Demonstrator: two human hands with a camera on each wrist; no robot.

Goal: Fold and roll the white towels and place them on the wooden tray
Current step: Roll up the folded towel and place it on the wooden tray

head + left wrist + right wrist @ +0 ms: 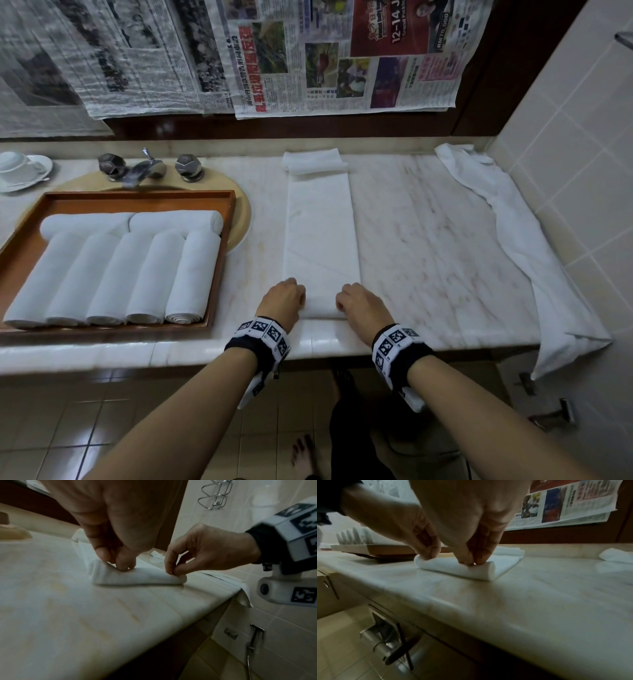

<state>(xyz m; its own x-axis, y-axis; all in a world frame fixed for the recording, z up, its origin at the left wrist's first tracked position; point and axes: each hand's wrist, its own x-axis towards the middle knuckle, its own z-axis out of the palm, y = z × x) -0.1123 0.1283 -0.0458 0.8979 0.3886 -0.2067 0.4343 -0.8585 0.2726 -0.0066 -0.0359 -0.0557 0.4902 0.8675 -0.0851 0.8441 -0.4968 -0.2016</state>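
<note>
Folded into a long narrow strip (320,233) and laid lengthwise away from the body on the marble bench (428,240), near end brought close to the bench edge — evidently so the roll can be driven forward along the strip's full length. Near end already turned over into a first small coil (139,577), pinned down rather than lifted. Left hand (282,301) at the coil's left end, right hand (359,305) at its right end, spaced to the strip's two edges, likely to keep the roll even and stop it coning. Both grips clenched on the cloth: fingertips (467,559) of the right hand pressed into the top of the coil, thumb and fingers (171,566) pinching the fold; left grip likewise curled onto the coil, though how far the left thumb tucks under cannot be told in the dim wrist views.

Wooden tray (219,219) to the left on the bench, sitting partly over the sink basin (241,219). Inside: five rolled towels (113,277) side by side, ends toward the bench edge, and two more (132,221) laid crosswise behind them, touching. Some bare tray floor left behind the crosswise pair and along the left side.

Small folded cloth (313,161) touching the strip's far end; one unfolded towel (507,236) draped along the right wall side, a corner hanging off the bench.
</note>
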